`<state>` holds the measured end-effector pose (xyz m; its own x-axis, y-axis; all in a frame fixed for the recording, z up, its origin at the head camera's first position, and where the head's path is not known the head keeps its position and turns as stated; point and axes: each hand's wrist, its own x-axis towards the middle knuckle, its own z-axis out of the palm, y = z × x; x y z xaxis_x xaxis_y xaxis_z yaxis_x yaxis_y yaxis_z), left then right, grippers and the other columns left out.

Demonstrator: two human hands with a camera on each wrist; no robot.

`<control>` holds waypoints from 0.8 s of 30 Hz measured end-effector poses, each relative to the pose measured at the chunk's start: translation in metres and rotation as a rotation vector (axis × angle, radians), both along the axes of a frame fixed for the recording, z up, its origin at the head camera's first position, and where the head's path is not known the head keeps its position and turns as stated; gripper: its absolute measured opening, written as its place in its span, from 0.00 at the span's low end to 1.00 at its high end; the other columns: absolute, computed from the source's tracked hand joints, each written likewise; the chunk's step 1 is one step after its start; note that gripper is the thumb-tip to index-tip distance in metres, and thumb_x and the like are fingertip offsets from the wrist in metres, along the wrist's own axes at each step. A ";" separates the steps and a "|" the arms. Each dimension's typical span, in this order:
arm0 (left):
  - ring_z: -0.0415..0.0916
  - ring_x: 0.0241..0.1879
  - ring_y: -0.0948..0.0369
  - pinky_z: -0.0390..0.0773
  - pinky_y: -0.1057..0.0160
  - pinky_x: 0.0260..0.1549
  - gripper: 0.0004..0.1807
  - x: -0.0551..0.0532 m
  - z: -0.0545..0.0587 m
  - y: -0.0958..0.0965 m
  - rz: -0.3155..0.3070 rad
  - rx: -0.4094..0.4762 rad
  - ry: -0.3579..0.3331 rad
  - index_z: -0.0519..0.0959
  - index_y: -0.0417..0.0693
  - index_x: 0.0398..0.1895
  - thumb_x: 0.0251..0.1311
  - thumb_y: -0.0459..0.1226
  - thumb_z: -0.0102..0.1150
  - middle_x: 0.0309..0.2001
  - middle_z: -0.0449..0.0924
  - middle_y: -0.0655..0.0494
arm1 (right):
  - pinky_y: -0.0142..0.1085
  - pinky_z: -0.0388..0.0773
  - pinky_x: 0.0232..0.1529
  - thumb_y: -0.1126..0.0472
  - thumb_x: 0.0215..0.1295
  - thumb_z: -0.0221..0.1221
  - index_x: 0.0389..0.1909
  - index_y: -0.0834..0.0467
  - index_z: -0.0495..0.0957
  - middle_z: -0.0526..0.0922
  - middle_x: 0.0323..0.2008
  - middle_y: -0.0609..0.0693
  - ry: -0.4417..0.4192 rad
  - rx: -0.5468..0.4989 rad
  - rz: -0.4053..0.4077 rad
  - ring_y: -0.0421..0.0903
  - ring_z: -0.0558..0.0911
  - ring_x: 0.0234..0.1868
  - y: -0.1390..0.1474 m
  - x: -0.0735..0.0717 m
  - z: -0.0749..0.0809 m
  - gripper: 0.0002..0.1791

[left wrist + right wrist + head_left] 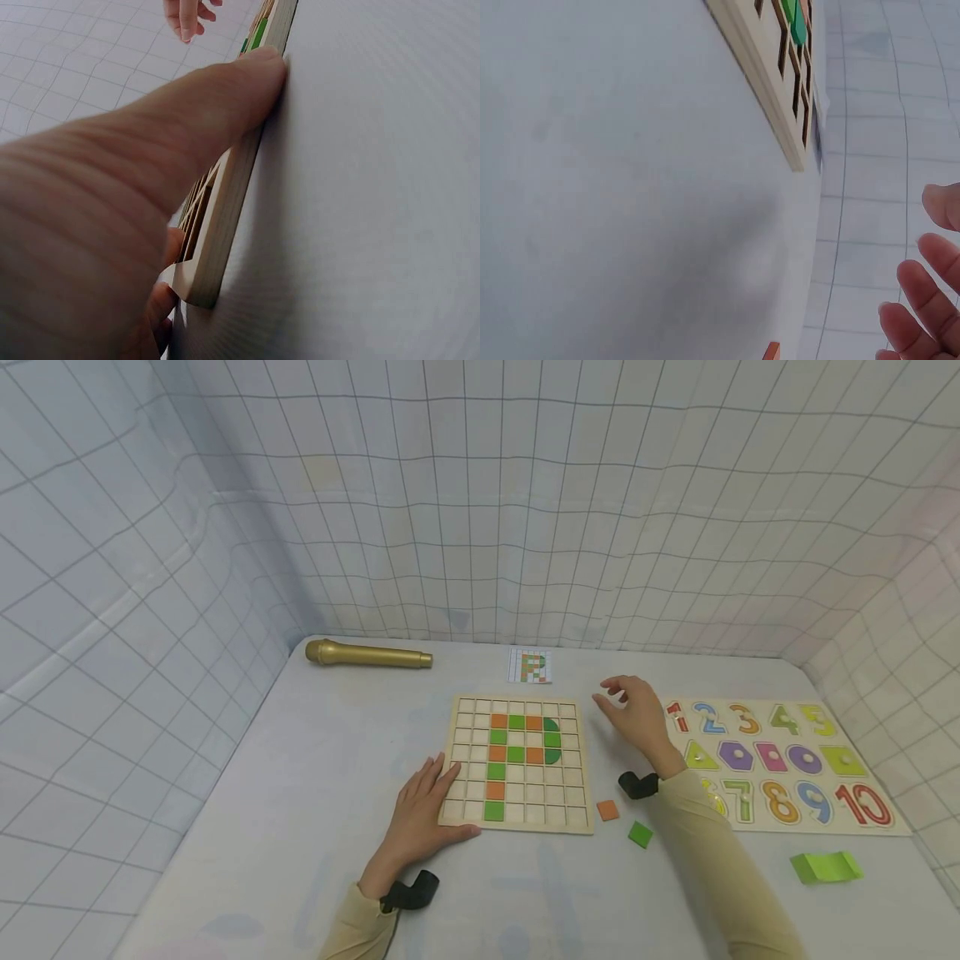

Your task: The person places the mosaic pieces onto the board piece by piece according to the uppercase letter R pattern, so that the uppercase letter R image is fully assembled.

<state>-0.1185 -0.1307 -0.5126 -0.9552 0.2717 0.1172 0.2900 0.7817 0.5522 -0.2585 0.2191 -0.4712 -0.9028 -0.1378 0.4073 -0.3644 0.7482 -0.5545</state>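
Observation:
The wooden grid board (551, 792) lies flat, with orange and green tiles laid in the shape of a P. At its near left corner rests my left hand (422, 810), fingers straight over the left edge. The left wrist view shows the thumb (217, 101) against the board's near side. My right hand (637, 717) hovers beyond the board's right edge, holding nothing, its fingers loosely bent and apart. Below that hand, a loose orange square tile (607, 811) and a green square tile (641, 835) lie on the table.
Behind the board is a small pattern card (529, 667) with an R in coloured squares. A gold microphone (367, 655) lies at the back left. To the right are a number-and-shape puzzle board (757, 785) and a bright green curved block (827, 867). Grid-patterned cloth walls surround the table.

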 end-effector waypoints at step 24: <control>0.41 0.71 0.47 0.48 0.41 0.62 0.53 0.001 0.002 0.000 -0.005 0.009 -0.002 0.61 0.44 0.71 0.42 0.58 0.69 0.72 0.50 0.43 | 0.52 0.71 0.39 0.51 0.61 0.62 0.44 0.69 0.78 0.78 0.42 0.65 -0.286 0.132 -0.281 0.62 0.75 0.43 0.042 -0.006 0.000 0.23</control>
